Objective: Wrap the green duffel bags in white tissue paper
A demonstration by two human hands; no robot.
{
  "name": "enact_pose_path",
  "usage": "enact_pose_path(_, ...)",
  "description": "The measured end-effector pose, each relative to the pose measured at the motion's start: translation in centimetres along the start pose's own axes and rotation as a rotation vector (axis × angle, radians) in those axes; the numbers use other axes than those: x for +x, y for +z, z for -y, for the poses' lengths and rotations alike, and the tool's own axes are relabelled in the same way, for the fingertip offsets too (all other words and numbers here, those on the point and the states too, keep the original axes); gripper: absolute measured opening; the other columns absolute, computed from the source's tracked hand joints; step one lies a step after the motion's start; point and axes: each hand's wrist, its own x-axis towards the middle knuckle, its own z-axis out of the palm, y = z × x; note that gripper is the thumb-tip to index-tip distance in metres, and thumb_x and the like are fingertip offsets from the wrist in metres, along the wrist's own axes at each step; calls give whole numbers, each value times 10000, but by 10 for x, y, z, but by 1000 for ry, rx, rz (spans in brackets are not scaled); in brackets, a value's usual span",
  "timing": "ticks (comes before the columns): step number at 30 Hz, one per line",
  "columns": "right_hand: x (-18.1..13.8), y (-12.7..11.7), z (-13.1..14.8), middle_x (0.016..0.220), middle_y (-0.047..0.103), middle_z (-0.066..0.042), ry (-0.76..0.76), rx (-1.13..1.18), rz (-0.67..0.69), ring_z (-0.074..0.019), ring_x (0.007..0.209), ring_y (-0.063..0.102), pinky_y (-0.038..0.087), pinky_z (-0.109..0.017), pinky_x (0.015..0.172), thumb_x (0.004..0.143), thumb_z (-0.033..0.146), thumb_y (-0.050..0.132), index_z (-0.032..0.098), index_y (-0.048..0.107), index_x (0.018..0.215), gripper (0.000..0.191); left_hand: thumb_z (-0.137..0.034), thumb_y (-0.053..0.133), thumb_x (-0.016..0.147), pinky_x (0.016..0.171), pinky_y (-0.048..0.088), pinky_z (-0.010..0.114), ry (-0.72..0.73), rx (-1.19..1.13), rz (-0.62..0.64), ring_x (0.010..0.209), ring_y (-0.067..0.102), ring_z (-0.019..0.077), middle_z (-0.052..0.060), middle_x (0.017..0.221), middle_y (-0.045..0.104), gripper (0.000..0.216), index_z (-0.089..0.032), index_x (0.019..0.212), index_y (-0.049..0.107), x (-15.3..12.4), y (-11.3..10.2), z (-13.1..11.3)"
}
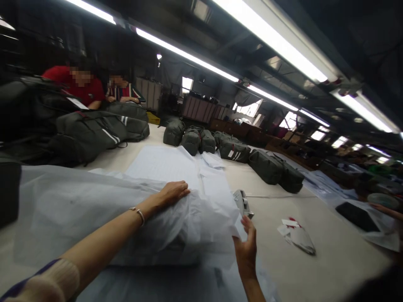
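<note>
The person's left hand [173, 192], with a bracelet [140, 216] at its wrist, lies palm down on a cloudy plastic bag [94, 209]. Its fingers are loosely bent; whether they pinch the plastic cannot be told. The right hand [247, 249] is partly open at the bag's right end, thumb apart from the raised fingers, the plastic's edge by the thumb; no firm hold shows. The plastic bag lies across the near part of a pale table [270, 228], something dark showing faintly through it.

Just beyond the right hand stands a grey tape dispenser [242, 202]; to its right lies a pile of tags [297, 237]. Past the plastic bag are flat plastic sheets [163, 161]. Farther off, dark green bags [191, 141] stand in a row, with more bags [91, 133] heaped at left. Behind that heap are two people, one in a red top [58, 77].
</note>
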Motion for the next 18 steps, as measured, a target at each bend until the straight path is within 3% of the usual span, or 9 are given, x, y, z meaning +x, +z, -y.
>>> enact_pose_path(3,25,8,30,1386,561,-114,-365,-52,265,-315,1317,468,245,-510,1169,674,495,811,225,568,1309,731,-366,433,1008,670,457,237,-20,35,12,814,656,174,23,931,671,264,-208,887,605,0,-6,-4)
enact_pose_path(5,45,16,43,1242,668,-73,-410,-46,414,-291,1214,560,254,-486,1160,750,457,757,259,687,1143,446,-368,428,1011,653,455,248,-37,58,22,797,657,186,25,903,678,266,-210,880,597,3,-9,-6)
enact_pose_path(6,54,21,45,1116,717,-62,-360,-38,445,-276,1103,618,325,-463,1110,792,464,709,261,726,1026,310,-370,429,1011,644,452,252,-44,67,28,788,657,190,26,887,681,267,-210,873,592,5,-10,-8)
enact_pose_path(8,74,30,39,823,726,-36,-182,-52,452,-240,833,649,466,-392,894,831,526,624,248,722,804,297,-380,436,1010,634,448,256,-56,79,37,771,655,194,28,860,684,270,-211,858,582,10,-11,-10)
enact_pose_path(11,101,40,16,583,606,2,53,-163,496,-205,620,560,436,-327,632,815,608,556,238,639,640,418,-386,459,1004,635,441,254,-70,81,38,769,649,189,25,850,680,265,-211,841,573,16,-9,-11)
enact_pose_path(14,119,42,-1,630,642,-11,104,-299,543,-240,635,600,448,-361,644,746,551,606,227,698,805,343,-372,523,981,637,427,255,-78,69,28,814,641,186,18,883,673,233,-210,819,568,18,-5,-12)
enact_pose_path(16,121,39,4,874,725,-80,-25,-353,404,-307,817,658,478,-447,789,740,503,621,200,695,1071,455,-364,553,968,639,417,255,-91,55,17,837,632,182,12,901,666,221,-207,812,567,18,-3,-13)
enact_pose_path(18,111,36,24,1141,699,-129,-258,-288,237,-338,1063,628,425,-519,972,825,451,581,192,642,1224,480,-364,561,965,639,409,255,-108,37,10,834,621,177,9,899,659,224,-205,809,567,18,0,-12)
